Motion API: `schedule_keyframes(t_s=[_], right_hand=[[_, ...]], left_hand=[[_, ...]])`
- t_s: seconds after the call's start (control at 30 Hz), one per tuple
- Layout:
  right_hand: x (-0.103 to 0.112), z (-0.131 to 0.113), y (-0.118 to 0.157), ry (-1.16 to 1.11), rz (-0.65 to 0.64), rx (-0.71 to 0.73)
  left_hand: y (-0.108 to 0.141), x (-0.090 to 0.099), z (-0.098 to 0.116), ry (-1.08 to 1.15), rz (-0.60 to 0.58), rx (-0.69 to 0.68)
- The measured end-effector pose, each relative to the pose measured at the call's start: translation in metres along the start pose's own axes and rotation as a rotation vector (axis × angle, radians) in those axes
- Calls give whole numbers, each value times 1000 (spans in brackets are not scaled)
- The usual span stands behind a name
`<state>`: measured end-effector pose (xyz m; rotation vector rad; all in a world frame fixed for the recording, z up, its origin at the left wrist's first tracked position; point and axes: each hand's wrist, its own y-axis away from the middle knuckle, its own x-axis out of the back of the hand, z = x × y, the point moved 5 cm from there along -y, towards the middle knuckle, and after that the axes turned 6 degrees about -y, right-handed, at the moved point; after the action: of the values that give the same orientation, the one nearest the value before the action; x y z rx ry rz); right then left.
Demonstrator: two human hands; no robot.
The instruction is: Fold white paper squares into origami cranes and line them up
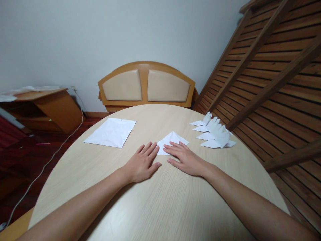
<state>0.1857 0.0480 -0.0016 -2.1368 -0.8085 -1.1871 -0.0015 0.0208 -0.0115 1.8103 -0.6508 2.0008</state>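
Folded paper lies flat near the middle of the round table, its peak pointing at the far edge. From the left, white sheets rest near the table's far-left edge. Next, the left hand lies palm down, fingers nearly straight and slightly spread, tips at the folded paper's left corner, gripping nothing. The paper looks feather-light, bendy but firmer where layered, easily creased or slid; its outer edges and corners seem the best places to pinch. The right hand, also open and unclenched, rests its fingertips across the paper's right side. Beyond, folded paper figures stand clustered near the far-right edge.
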Motion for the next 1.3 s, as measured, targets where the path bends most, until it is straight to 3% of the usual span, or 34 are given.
schedule_keyframes(t_s=[0.2,0.33,0.63,0.9,1.13,1.3], right_hand=[[5,-1,-2,39,136,62],[5,-3,-3,78,156,99],[9,-9,-5,178,159,149],[17,-17,-3,148,209,177],[15,-33,-1,137,200,287],[22,-28,2,138,244,264]], left_hand=[[-4,11,-1,52,153,-44],[-4,17,1,52,245,-92],[-5,15,-3,6,271,-35],[-1,25,-2,-23,374,-112],[-3,22,3,-15,301,-151],[-4,20,-5,23,270,-91]])
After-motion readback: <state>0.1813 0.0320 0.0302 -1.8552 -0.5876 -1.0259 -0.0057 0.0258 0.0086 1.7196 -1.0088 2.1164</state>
